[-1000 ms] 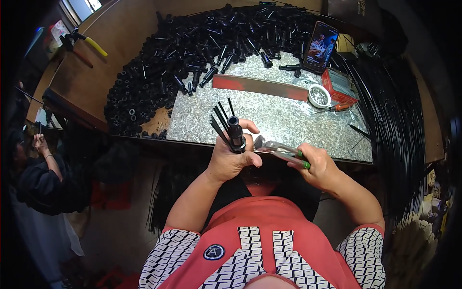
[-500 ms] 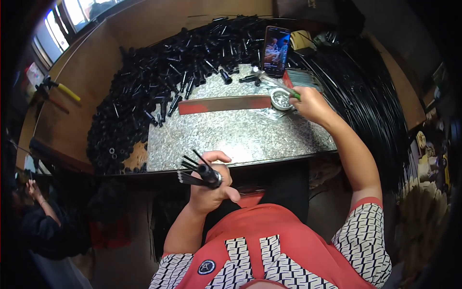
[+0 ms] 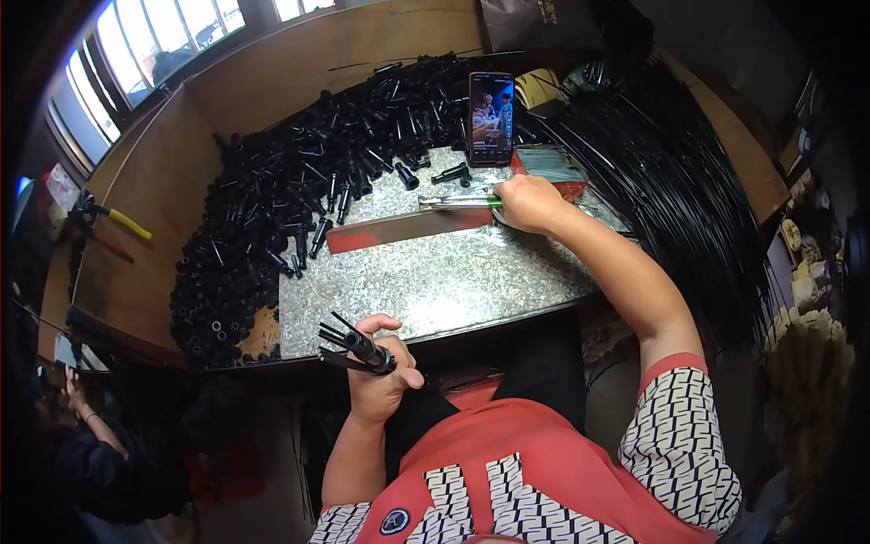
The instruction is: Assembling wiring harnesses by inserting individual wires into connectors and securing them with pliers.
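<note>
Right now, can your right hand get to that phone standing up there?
Probably yes: the right hand is close in front of the smartphone, and nothing seems to stand between them. It's holding green-handled pliers, though, so grabbing might mean putting those down.

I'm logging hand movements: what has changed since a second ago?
The right hand moved forward, away from the left hand and across the tabletop, taking the pliers to the right end of the reddish strip, near the phone. Whether it still grips them is unclear. The left hand still holds the black tube and thin black rods by the tabletop's near edge; strip and phone stayed put.
</note>
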`<action>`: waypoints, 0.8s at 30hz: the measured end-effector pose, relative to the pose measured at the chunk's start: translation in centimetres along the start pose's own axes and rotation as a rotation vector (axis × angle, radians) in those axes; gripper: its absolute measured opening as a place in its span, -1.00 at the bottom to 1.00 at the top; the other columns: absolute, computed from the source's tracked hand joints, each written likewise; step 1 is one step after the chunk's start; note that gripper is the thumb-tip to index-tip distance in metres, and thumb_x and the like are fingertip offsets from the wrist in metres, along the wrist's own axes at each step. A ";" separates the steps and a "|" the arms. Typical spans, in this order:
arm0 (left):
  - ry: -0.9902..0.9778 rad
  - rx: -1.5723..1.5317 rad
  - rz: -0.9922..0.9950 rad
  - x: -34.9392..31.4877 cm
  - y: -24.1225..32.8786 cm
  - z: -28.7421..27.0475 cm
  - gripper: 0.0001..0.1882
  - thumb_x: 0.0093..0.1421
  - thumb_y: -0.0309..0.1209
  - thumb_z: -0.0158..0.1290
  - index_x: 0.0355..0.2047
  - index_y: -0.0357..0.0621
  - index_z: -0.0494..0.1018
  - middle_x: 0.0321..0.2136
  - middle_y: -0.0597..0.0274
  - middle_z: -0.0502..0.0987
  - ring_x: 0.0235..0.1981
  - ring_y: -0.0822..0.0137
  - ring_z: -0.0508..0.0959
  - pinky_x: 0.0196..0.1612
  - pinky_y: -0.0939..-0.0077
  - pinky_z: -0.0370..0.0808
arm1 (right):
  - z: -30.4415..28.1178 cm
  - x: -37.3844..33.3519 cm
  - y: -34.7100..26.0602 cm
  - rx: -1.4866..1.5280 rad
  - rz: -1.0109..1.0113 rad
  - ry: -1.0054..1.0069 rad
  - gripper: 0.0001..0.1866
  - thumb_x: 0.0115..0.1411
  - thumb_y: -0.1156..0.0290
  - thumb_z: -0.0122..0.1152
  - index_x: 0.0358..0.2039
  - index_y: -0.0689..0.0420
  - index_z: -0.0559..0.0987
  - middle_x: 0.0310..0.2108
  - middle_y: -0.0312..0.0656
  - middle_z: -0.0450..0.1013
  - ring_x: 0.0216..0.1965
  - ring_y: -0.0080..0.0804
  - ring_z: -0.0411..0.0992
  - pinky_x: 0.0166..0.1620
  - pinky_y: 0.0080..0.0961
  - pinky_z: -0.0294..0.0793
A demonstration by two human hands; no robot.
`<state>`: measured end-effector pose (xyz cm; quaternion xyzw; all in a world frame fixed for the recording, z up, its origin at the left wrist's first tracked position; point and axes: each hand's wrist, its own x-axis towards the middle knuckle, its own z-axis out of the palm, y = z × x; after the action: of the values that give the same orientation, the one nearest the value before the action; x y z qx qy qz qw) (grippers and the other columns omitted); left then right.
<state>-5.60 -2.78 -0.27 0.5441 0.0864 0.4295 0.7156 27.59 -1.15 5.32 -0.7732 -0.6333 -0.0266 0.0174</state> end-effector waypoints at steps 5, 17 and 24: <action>0.004 -0.014 -0.010 0.3 -0.2 0.0 -0.23 -0.11 -0.29 0.39 -0.03 -0.23 0.12 -0.72 0.42 0.28 -0.73 0.55 0.27 -0.64 0.66 0.20 | -1.4 -0.9 -0.5 0.106 0.055 0.029 -0.78 0.02 0.32 0.13 -0.37 0.17 0.59 -0.38 0.09 0.53 -0.27 0.02 0.51 -0.16 -0.13 0.47; 0.103 -0.030 -0.081 0.4 -0.5 0.6 -0.24 -0.14 -0.51 0.40 -0.01 -0.33 0.16 -0.71 0.46 0.33 -0.66 0.61 0.35 -0.52 0.76 0.31 | -0.2 -4.4 -4.2 0.698 -0.047 0.349 -0.83 0.13 0.37 0.17 -0.35 0.20 0.48 -0.52 -0.09 0.44 -0.46 -0.25 0.45 -0.32 -0.38 0.43; 0.025 0.177 -0.055 1.0 -0.7 0.8 -0.08 -0.16 -0.22 0.41 0.05 -0.29 0.07 -0.70 0.44 0.35 -0.65 0.55 0.37 -0.50 0.71 0.31 | -0.7 -10.9 -12.7 1.408 -0.363 0.128 -0.93 0.17 0.53 0.16 -0.34 0.24 0.50 -0.28 -0.16 0.44 -0.29 -0.49 0.44 -0.20 -0.52 0.44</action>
<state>-4.10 -2.70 -0.22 0.5973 0.1481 0.4070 0.6751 12.99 -9.35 5.28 -0.4584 -0.6162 0.3396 0.5430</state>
